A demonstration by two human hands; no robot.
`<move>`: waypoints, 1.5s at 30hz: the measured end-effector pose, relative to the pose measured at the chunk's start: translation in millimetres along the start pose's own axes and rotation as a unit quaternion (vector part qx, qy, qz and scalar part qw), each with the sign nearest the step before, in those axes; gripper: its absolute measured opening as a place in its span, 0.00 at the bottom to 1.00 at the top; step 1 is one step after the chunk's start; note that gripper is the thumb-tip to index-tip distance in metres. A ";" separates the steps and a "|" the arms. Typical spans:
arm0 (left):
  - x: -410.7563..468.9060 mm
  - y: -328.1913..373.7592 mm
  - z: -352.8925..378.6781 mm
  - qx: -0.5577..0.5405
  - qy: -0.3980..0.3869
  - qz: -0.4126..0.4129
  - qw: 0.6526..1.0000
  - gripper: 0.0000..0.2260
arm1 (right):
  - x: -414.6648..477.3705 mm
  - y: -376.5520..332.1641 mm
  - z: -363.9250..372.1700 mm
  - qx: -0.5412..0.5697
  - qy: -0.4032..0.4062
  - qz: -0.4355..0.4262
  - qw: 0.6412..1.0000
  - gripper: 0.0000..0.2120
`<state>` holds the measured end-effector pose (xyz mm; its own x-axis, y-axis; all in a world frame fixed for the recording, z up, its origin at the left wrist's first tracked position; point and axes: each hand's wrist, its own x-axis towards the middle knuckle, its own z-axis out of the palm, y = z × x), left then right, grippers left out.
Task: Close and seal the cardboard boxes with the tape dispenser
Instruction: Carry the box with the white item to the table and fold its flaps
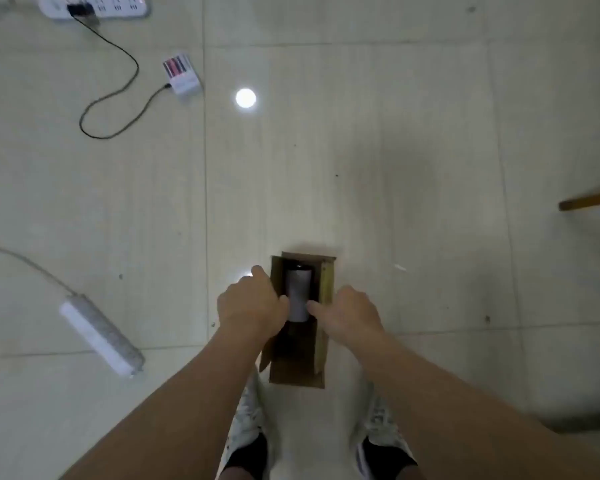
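A narrow brown cardboard box point(297, 370) stands open on the tiled floor between my feet. Inside it lies a pale grey cylinder point(298, 289), upright along the box's length. My left hand point(252, 304) grips the left flap, its fingers curled over the edge into the opening beside the cylinder. My right hand point(350, 315) rests on the right flap point(326, 282), one finger reaching inward to the cylinder's side. The box's lower inside is dark and hidden.
A white power strip point(90, 6) with a black cable point(118, 91) runs to a small striped white packet point(182, 76) at the far left. Another white power strip point(101, 336) lies left of me. A wooden piece point(589, 200) juts in from the right edge. My shoes point(246, 420) stand below the box.
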<state>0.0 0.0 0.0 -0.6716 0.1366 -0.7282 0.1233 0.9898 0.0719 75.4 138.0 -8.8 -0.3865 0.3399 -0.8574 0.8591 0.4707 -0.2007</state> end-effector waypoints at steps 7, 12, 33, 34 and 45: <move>38.7 -12.6 82.0 -0.260 -0.014 -0.022 0.965 0.02 | 51.8 22.4 57.8 0.103 -0.012 0.068 0.992 0.34; 41.0 -9.7 103.3 -0.337 -0.025 -0.052 0.940 0.03 | 58.1 27.2 78.6 0.105 0.015 0.091 0.990 0.18; -118.8 46.8 -154.7 -0.217 0.124 0.046 0.967 0.10 | -155.6 -57.5 -143.5 -0.010 0.133 -0.074 0.988 0.08; -134.8 52.5 -183.4 -0.213 0.131 0.053 0.967 0.10 | -177.2 -67.2 -163.1 -0.006 0.146 -0.085 0.986 0.07; -338.2 105.3 -459.7 -0.210 0.200 0.089 0.953 0.10 | -428.2 -161.7 -381.8 0.014 0.185 -0.158 0.970 0.11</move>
<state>-95.7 77.1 567.2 -0.9025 0.2259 -0.3667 0.0146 0.8670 0.4982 -26.1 227.2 571.7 -0.7213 0.4544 -0.5227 0.6852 0.5786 -0.4424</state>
